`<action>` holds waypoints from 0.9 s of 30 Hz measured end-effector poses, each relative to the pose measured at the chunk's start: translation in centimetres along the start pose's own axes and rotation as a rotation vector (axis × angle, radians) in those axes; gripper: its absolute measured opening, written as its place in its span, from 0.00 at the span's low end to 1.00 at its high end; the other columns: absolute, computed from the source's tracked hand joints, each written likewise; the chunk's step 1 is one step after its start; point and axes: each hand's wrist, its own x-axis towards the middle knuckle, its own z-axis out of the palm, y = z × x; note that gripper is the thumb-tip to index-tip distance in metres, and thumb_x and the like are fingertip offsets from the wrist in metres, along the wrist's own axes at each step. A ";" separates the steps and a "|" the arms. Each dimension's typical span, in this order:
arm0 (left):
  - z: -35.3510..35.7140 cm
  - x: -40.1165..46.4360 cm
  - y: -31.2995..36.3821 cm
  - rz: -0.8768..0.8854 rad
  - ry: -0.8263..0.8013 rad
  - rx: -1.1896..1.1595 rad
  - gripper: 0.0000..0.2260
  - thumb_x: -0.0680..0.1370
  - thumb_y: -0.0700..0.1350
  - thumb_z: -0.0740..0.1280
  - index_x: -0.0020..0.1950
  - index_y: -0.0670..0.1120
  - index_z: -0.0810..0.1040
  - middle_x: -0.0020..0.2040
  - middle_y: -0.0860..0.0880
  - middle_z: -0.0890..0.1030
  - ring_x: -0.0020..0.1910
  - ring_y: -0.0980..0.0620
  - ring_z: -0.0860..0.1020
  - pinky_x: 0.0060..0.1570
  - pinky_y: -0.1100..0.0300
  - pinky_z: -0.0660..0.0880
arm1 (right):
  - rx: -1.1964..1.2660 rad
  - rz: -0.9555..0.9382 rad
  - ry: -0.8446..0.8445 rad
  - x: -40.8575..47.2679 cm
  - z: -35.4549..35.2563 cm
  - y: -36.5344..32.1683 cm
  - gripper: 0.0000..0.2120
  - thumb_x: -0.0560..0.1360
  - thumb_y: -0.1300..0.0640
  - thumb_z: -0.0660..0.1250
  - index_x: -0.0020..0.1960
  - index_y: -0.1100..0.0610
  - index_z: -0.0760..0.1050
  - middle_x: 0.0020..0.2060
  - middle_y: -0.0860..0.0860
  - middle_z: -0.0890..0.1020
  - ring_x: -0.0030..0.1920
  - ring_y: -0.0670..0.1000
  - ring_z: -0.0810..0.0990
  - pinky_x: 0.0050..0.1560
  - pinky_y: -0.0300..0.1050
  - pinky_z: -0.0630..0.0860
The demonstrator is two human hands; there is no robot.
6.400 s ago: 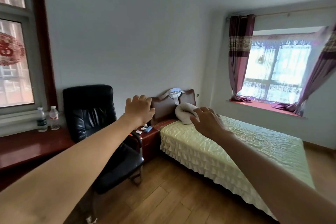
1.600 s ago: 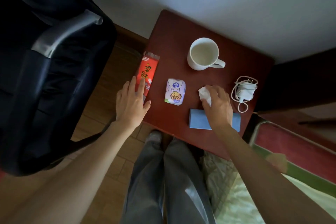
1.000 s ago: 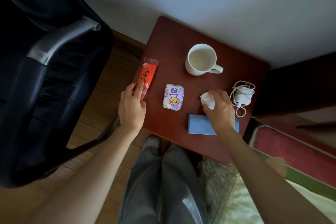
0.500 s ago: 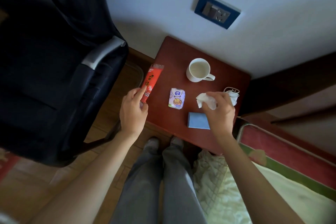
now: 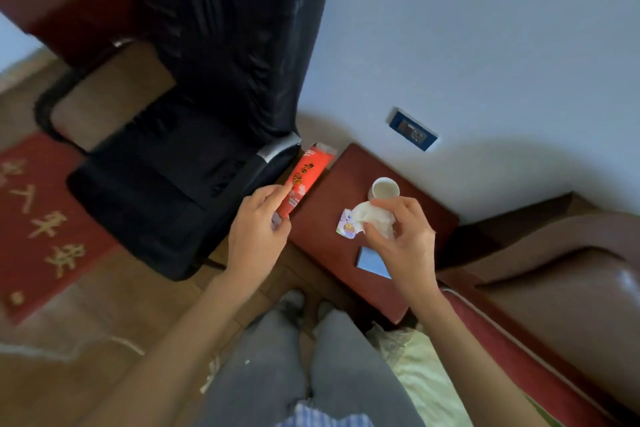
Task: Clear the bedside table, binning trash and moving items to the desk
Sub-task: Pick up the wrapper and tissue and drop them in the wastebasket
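Note:
The dark red bedside table stands against the wall. My left hand pinches the lower end of a long red snack wrapper, lifted off the table's left edge. My right hand holds a crumpled white tissue above the table. On the table remain a white mug, a small printed snack packet and a blue pad partly under my right wrist. The white charger is hidden behind my right hand.
A black office chair stands close on the left of the table. A red floor mat lies further left. The bed's headboard and cream bedspread are on the right. A blue wall socket is above the table.
Both hands have risen from the table, the left with the red wrapper, the right with the tissue. The view has pulled back and swung left, showing more chair and floor mat.

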 end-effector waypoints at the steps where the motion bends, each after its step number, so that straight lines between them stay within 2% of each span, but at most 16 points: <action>1: -0.8 -0.9 0.6 -0.008 0.029 0.011 0.25 0.70 0.33 0.70 0.66 0.46 0.75 0.57 0.48 0.78 0.51 0.46 0.75 0.48 0.54 0.73 | 0.022 -0.015 -0.028 0.0 -0.4 -0.5 0.17 0.66 0.63 0.75 0.51 0.47 0.80 0.48 0.39 0.75 0.48 0.46 0.77 0.46 0.37 0.74; 3: -2.1 -2.7 1.7 -0.056 0.092 0.031 0.25 0.70 0.34 0.70 0.65 0.47 0.75 0.57 0.48 0.78 0.52 0.46 0.75 0.48 0.55 0.73 | 0.053 -0.046 -0.078 -0.1 -1.0 -1.3 0.18 0.66 0.64 0.76 0.49 0.44 0.79 0.50 0.37 0.74 0.51 0.44 0.77 0.50 0.39 0.74; 5: -3.0 -5.0 2.4 -0.142 0.172 0.031 0.24 0.70 0.34 0.70 0.65 0.47 0.76 0.57 0.49 0.78 0.53 0.48 0.75 0.51 0.59 0.70 | 0.069 -0.076 -0.161 -0.3 -1.7 -1.9 0.18 0.66 0.63 0.76 0.49 0.44 0.79 0.53 0.37 0.74 0.55 0.41 0.75 0.52 0.33 0.72; 7: -3.5 -7.5 2.8 -0.215 0.259 0.012 0.24 0.69 0.33 0.70 0.64 0.46 0.76 0.57 0.49 0.78 0.53 0.49 0.75 0.53 0.64 0.68 | 0.085 -0.072 -0.259 -0.6 -2.1 -2.2 0.17 0.66 0.62 0.76 0.50 0.46 0.78 0.54 0.39 0.77 0.55 0.41 0.76 0.48 0.26 0.70; 9: -4.0 -10.0 3.0 -0.270 0.312 0.008 0.24 0.69 0.33 0.70 0.64 0.46 0.76 0.57 0.49 0.78 0.53 0.48 0.76 0.53 0.66 0.67 | 0.103 -0.027 -0.353 -1.2 -2.2 -2.3 0.16 0.68 0.62 0.76 0.52 0.47 0.79 0.50 0.39 0.80 0.52 0.43 0.79 0.48 0.29 0.74; 12: -4.5 -13.6 2.7 -0.359 0.339 0.022 0.24 0.69 0.33 0.70 0.64 0.45 0.76 0.58 0.48 0.79 0.53 0.47 0.76 0.53 0.64 0.68 | 0.106 -0.024 -0.457 -2.8 -1.2 -2.4 0.17 0.68 0.62 0.75 0.54 0.49 0.79 0.49 0.43 0.82 0.51 0.46 0.80 0.52 0.41 0.78; 14: -5.0 -15.8 2.2 -0.398 0.361 0.035 0.24 0.68 0.34 0.70 0.64 0.45 0.76 0.57 0.46 0.79 0.53 0.46 0.75 0.53 0.63 0.68 | 0.096 -0.069 -0.512 -4.2 -0.2 -3.1 0.17 0.67 0.63 0.75 0.54 0.51 0.80 0.50 0.44 0.82 0.51 0.46 0.80 0.53 0.42 0.77; 18: -7.6 -20.1 0.7 -0.494 0.415 0.047 0.24 0.70 0.35 0.70 0.65 0.48 0.76 0.59 0.48 0.78 0.55 0.49 0.73 0.50 0.60 0.70 | 0.064 -0.193 -0.648 -7.4 2.9 -6.1 0.18 0.68 0.64 0.74 0.56 0.54 0.79 0.51 0.46 0.82 0.52 0.42 0.79 0.52 0.34 0.74; 23: -12.6 -26.2 -2.6 -0.582 0.530 0.057 0.24 0.69 0.34 0.71 0.65 0.45 0.76 0.59 0.46 0.78 0.55 0.45 0.76 0.48 0.54 0.75 | 0.046 -0.318 -0.782 -12.4 8.9 -10.6 0.18 0.69 0.61 0.74 0.57 0.51 0.78 0.51 0.44 0.81 0.52 0.43 0.79 0.49 0.34 0.76; 27: -17.0 -33.0 -7.1 -0.691 0.668 0.024 0.23 0.69 0.35 0.72 0.64 0.45 0.77 0.58 0.47 0.79 0.55 0.46 0.77 0.50 0.53 0.75 | 0.001 -0.428 -0.895 -18.1 14.8 -15.8 0.18 0.70 0.60 0.74 0.59 0.52 0.77 0.52 0.43 0.78 0.52 0.39 0.76 0.48 0.27 0.74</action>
